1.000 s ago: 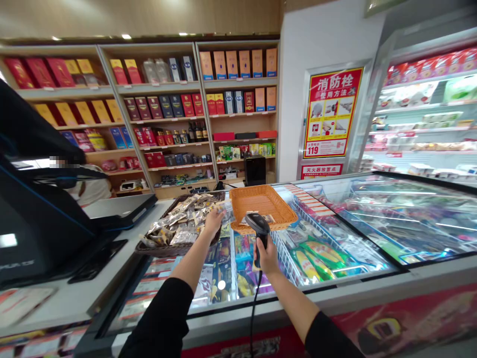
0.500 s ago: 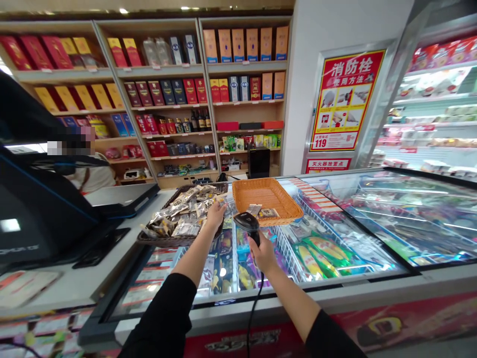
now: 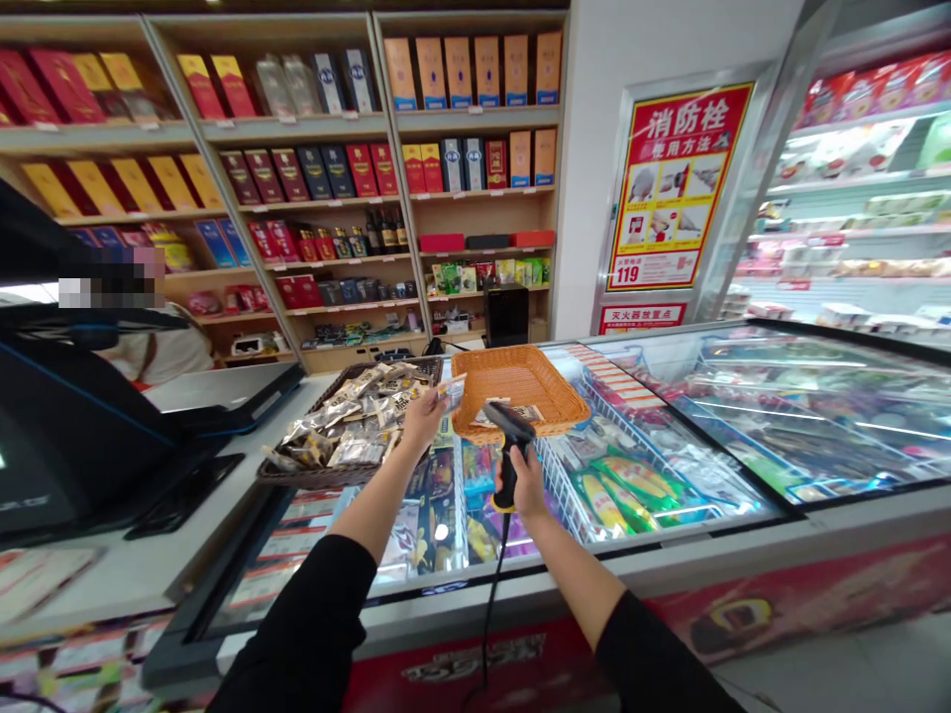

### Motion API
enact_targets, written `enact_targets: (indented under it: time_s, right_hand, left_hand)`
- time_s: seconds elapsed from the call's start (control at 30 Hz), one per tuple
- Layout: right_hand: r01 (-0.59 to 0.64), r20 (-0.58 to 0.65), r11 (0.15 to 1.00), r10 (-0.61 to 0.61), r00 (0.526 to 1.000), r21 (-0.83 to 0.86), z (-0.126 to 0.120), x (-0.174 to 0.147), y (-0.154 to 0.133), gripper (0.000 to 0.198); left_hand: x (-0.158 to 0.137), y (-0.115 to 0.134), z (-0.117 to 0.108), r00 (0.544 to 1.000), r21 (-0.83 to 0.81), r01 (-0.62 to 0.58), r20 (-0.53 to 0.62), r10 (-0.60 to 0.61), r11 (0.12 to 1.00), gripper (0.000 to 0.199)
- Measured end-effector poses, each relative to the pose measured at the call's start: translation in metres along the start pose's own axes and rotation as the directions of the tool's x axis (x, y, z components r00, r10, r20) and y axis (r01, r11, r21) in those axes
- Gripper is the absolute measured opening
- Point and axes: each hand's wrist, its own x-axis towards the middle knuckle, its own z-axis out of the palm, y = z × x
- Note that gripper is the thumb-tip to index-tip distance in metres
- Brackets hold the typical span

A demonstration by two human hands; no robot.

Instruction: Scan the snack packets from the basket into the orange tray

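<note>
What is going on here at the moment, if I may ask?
Someone in black sleeves is holding a small packet in the left grip and a corded handheld scanner in the right grip. The dark basket on the left is heaped with packets; the orange basket beside it, on the glass-topped freezer, holds just a few.

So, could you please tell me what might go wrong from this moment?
1. The small packet sticks out past the left hand, so it might slip and fall.
2. A cord hangs from the scanner in the right hand, near the front edge of the freezer; it could snag.
3. Loose packets are heaped in the dark basket close to the left hand; a bump could spill some.
</note>
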Motion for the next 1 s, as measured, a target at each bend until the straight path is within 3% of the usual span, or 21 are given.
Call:
enact_targets:
  time_s: [0.1, 0.17, 0.27, 0.37, 0.43, 0.53, 0.63, 0.7, 0.83, 0.9, 1.0]
  right_hand:
    - [-0.01, -0.134, 0.979, 0.037, 0.99, 0.202, -0.003, 0.009, -0.003, 0.042]
    - [-0.011, -0.181, 0.966, 0.059, 0.982, 0.258, -0.006, 0.013, -0.004, 0.044]
    - [0.006, -0.202, 0.967, 0.047, 0.978, 0.256, -0.009, 0.016, -0.004, 0.045]
    - [0.013, -0.206, 0.97, 0.038, 0.978, 0.241, -0.011, 0.017, -0.003, 0.045]
    - [0.015, -0.203, 0.97, 0.035, 0.979, 0.241, -0.012, 0.017, -0.002, 0.044]
    - [-0.005, -0.164, 0.973, 0.045, 0.985, 0.231, -0.012, 0.017, -0.001, 0.045]
    - [-0.064, -0.074, 0.975, 0.082, 0.994, 0.214, -0.01, 0.014, 0.0, 0.047]
    - [-0.124, -0.012, 0.969, 0.13, 0.991, 0.215, -0.006, 0.011, 0.001, 0.048]
    - [-0.222, 0.083, 0.953, 0.21, 0.974, 0.204, 0.001, 0.003, 0.002, 0.047]
    - [-0.25, 0.127, 0.952, 0.23, 0.965, 0.176, 0.003, -0.001, 0.002, 0.046]
    - [-0.268, 0.175, 0.954, 0.243, 0.954, 0.137, 0.002, -0.005, 0.002, 0.046]
  left_hand:
    - [0.002, 0.017, 0.007, 0.948, 0.353, -0.316, 0.152, 0.279, 0.881, 0.034]
    - [0.005, 0.026, 0.019, 0.915, 0.495, -0.402, 0.241, 0.323, 0.77, 0.038]
    - [0.01, 0.031, 0.044, 0.895, 0.58, -0.424, 0.386, 0.224, 0.696, 0.042]
    - [0.014, 0.03, 0.06, 0.873, 0.613, -0.318, 0.487, -0.028, 0.723, 0.05]
    - [0.015, 0.028, 0.058, 0.868, 0.598, -0.241, 0.485, -0.106, 0.765, 0.056]
    - [0.015, 0.026, 0.031, 0.926, 0.549, -0.175, 0.374, -0.052, 0.817, 0.056]
    - [0.008, 0.024, -0.021, 0.963, 0.58, -0.15, 0.268, -0.014, 0.801, 0.044]
    - [0.0, 0.018, -0.062, 0.96, 0.619, -0.178, 0.279, -0.002, 0.765, 0.034]
    - [-0.025, -0.002, -0.127, 0.94, 0.705, -0.133, 0.314, -0.138, 0.696, 0.044]
    - [-0.035, -0.012, -0.141, 0.926, 0.737, -0.098, 0.315, -0.211, 0.668, 0.045]
    - [-0.04, -0.02, -0.142, 0.904, 0.769, -0.097, 0.333, -0.267, 0.631, 0.047]
